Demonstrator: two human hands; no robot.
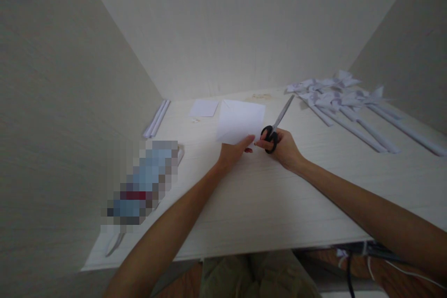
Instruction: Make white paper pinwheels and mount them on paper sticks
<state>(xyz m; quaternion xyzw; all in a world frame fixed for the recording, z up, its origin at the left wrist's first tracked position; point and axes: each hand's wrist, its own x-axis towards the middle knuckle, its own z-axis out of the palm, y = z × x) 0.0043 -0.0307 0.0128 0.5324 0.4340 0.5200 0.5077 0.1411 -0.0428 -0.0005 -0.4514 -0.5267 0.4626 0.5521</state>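
My left hand pinches the near edge of a white sheet of paper, which stands tilted a little above the table. Close on its right, my right hand has its fingers in the black handles of a pair of scissors. The scissors' blades point up and away, to the right of the sheet, and look closed. Both hands are near each other at the sheet's lower right corner.
A square paper piece lies behind, left of the sheet. Rolled paper tubes rest by the left wall. A blurred-out object lies front left. Several paper pinwheel-like shapes on sticks lie right. Walls enclose the white table.
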